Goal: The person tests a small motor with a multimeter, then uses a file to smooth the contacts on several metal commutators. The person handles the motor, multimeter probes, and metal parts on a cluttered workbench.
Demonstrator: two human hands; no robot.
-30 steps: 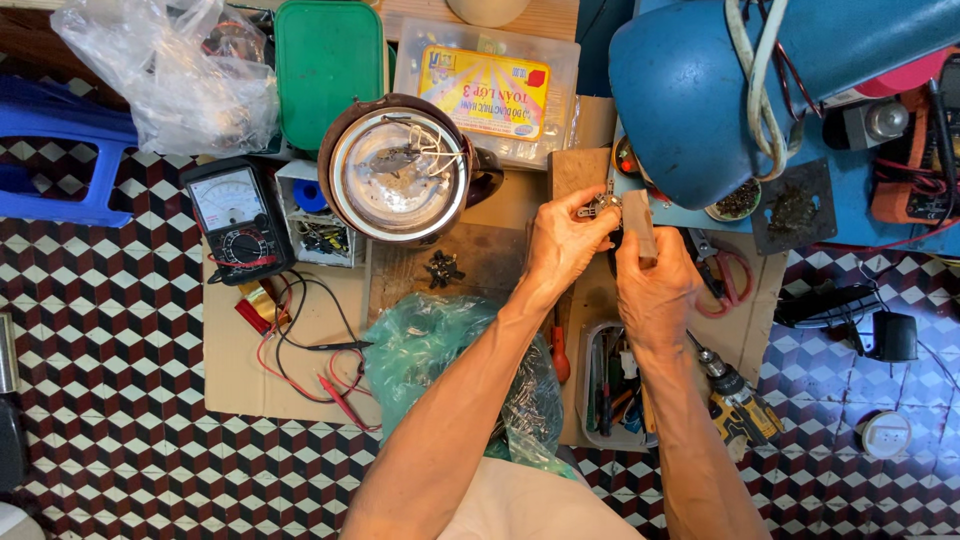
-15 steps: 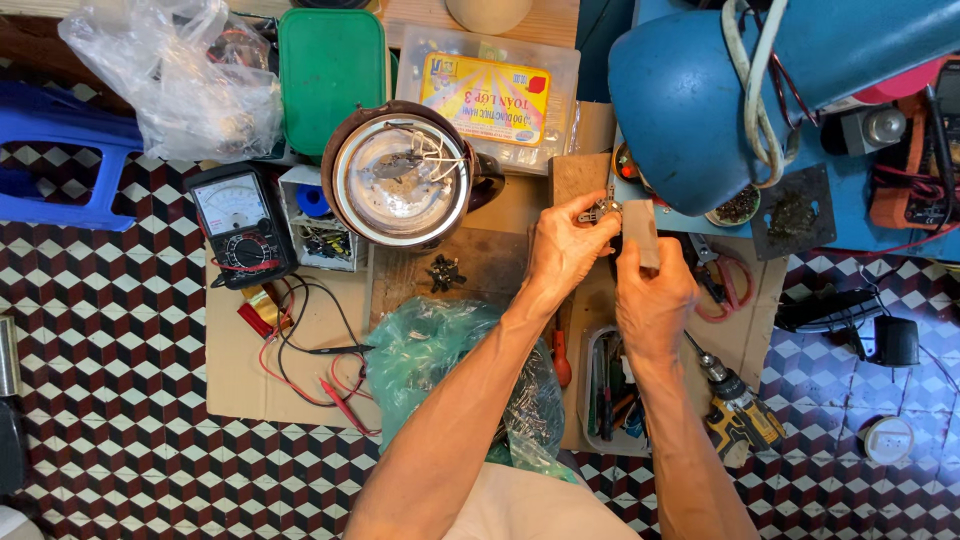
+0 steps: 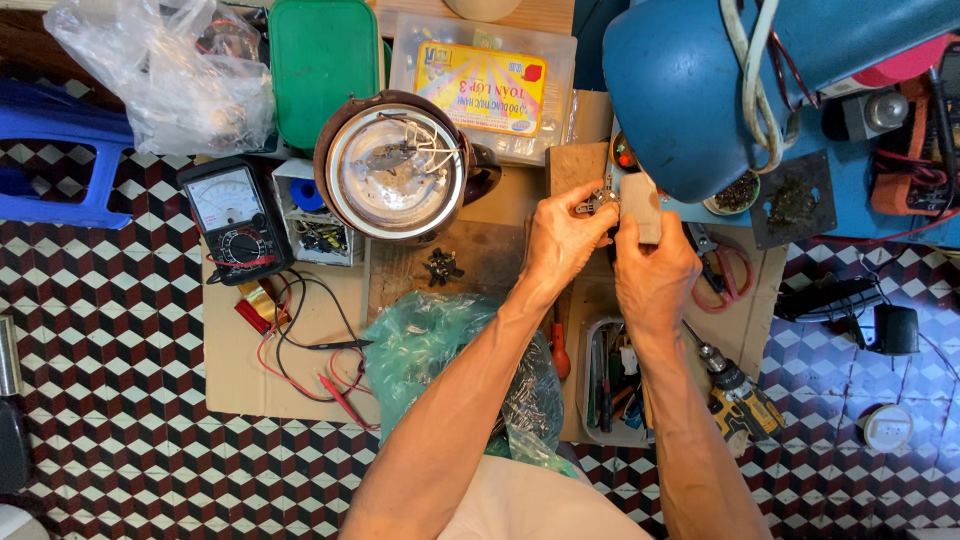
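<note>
We see a small metal part (image 3: 598, 202) pinched in the grip of our left hand (image 3: 562, 238), fingertips closed together on it. Just right of that grip, touching the part, a small brown block (image 3: 641, 205) is clamped in the grip of our right hand (image 3: 655, 272). Left of both grips sits a round metal pot (image 3: 398, 170); right of them, red-handled scissors (image 3: 722, 262) on the cardboard-covered desk (image 3: 232, 350).

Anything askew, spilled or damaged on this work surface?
Nothing looks spilled or broken. The round metal appliance base lies opened with loose wires showing inside, and the multimeter leads sprawl tangled over the cardboard sheet. The left hand and right hand hold a small metal part against a small block.
</note>
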